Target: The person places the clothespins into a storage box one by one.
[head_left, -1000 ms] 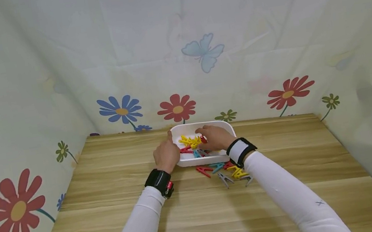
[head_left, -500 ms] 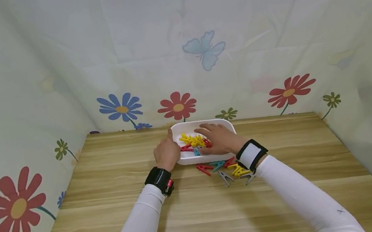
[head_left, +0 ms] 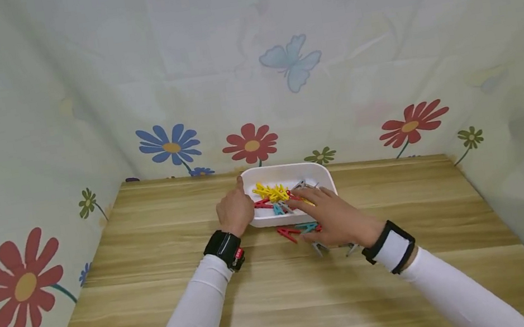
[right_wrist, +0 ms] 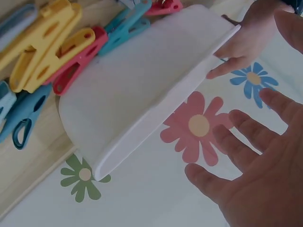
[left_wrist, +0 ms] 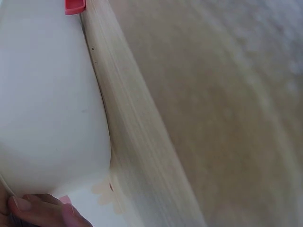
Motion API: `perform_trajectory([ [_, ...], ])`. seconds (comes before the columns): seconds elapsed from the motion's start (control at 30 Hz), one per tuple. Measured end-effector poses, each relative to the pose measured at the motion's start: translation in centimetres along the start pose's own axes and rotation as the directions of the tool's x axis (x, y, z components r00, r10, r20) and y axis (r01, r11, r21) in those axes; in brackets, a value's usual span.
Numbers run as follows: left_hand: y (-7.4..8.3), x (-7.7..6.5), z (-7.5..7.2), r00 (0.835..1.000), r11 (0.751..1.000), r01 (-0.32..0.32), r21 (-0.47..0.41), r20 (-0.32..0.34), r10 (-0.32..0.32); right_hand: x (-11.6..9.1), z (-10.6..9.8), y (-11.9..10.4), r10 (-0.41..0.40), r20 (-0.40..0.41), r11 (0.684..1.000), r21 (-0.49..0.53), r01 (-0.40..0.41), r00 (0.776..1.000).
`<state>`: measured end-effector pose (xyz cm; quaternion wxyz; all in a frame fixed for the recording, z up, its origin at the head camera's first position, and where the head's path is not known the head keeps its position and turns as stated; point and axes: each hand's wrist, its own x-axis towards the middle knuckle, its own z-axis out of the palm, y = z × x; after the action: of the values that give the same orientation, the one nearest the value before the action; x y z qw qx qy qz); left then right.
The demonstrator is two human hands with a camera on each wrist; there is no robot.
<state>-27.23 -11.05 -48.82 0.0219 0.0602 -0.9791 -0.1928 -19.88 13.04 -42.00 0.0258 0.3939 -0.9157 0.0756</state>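
My left hand (head_left: pixel 235 210) grips the left end of a white plastic tray (head_left: pixel 271 222), its fingers (left_wrist: pixel 40 213) curled at the rim in the left wrist view. Inside lie yellow clothespins (head_left: pixel 270 191), red ones, a teal one (head_left: pixel 279 208) and grey ones (head_left: pixel 302 184). Over the tray's front right edge is my right hand (head_left: pixel 333 215), fingers spread and nothing held. Below it on the table are more clothespins: red (head_left: pixel 286 234), teal (head_left: pixel 307 228), grey (head_left: pixel 319 248) and, in the right wrist view, yellow (right_wrist: pixel 45 42). My right hand partly covers this pile in the head view.
The wooden table (head_left: pixel 273 308) carries the tray near its back edge. A fabric backdrop (head_left: pixel 185 56) printed with flowers and a butterfly rises behind the table and on both sides.
My right hand had a red clothespin in the tray, let it go there, then moved back toward me and right, over the loose pile. My left hand stays on the tray.
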Motion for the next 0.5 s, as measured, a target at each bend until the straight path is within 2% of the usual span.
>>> perform_trajectory([
  [0.3, 0.0, -0.2, 0.1, 1.000, 1.000, 0.005, -0.022, 0.030, -0.004, -4.3, 1.2, -1.7, -0.027, 0.057, 1.000, -0.004, 0.027, 0.998],
  [0.5, 0.1, -0.1, -0.2, 1.000, 0.999, 0.000, -0.036, 0.011, 0.001, -6.0, 2.3, -2.4, -0.068, 0.131, 0.997, -0.029, 0.072, 0.989],
])
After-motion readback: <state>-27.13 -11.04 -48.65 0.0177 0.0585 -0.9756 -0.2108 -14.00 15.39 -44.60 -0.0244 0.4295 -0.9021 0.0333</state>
